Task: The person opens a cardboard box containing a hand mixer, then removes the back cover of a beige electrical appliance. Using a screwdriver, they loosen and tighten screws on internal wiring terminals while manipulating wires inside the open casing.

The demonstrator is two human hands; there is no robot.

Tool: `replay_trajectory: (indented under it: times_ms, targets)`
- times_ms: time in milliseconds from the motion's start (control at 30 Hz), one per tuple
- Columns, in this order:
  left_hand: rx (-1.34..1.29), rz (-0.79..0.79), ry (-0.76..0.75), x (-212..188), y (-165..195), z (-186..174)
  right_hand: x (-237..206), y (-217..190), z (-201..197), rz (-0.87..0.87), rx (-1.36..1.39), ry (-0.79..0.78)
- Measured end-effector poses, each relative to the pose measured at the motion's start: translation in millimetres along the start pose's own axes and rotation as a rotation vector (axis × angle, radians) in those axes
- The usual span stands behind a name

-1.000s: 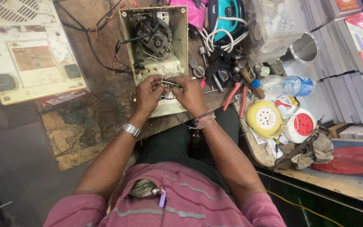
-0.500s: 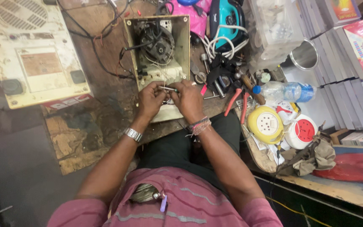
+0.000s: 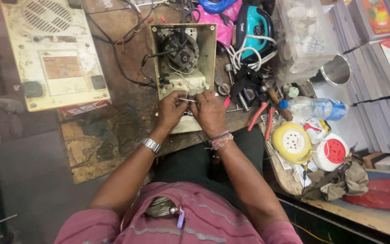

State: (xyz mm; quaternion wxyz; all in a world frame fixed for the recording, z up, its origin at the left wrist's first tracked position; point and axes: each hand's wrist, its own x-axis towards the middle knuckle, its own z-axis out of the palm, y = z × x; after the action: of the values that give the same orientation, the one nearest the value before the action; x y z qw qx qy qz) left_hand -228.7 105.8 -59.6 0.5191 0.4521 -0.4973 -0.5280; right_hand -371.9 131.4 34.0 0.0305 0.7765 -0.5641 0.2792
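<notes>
An opened cream appliance housing (image 3: 209, 43) lies on the worn wooden bench, its motor (image 3: 182, 50) and thin wires exposed. My left hand (image 3: 171, 110) and my right hand (image 3: 210, 113) meet at the housing's near edge. Between their fingertips they pinch a small thin metal part (image 3: 187, 100), maybe a wire end or tool tip; I cannot tell which. A metal watch sits on my left wrist, thread bands on my right.
A large cream back cover (image 3: 53, 54) lies at the left. Red-handled pliers (image 3: 262, 115), a teal iron (image 3: 256, 29), a water bottle (image 3: 314, 108), yellow (image 3: 292, 142) and red-white (image 3: 332, 152) round extension reels, a steel cup (image 3: 337, 70) and stacked boxes crowd the right.
Both hands stay at the housing's near edge, fingers shifting slightly on the small part. The view has drifted a little.
</notes>
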Motion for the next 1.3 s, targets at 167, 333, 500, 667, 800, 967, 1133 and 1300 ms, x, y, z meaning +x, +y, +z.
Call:
replay_trajectory:
  times_ms: [167,333,500,667,800,967,1133,1300]
  targets:
    - [-0.045,-0.007,-0.024,3,-6,-1,-4,1,1,0.010,0.042,0.039]
    - [0.087,0.033,-0.016,-5,19,-3,-35,22,-6,0.230,0.244,0.148]
    - [0.666,0.354,0.147,-28,74,-13,-87,70,-9,0.635,0.412,0.225]
    - [0.936,0.735,0.192,-3,132,-30,-118,97,21,0.496,0.168,0.120]
    - [1.178,0.802,0.243,28,159,-32,-123,93,37,0.358,0.172,0.092]
    - [1.286,0.755,0.275,35,160,-34,-120,87,29,0.272,0.020,-0.022]
    - [1.095,0.651,0.230,23,157,-40,-118,85,26,0.262,0.046,-0.028]
    - [0.550,0.299,0.162,18,152,-41,-121,86,28,0.303,0.081,0.000]
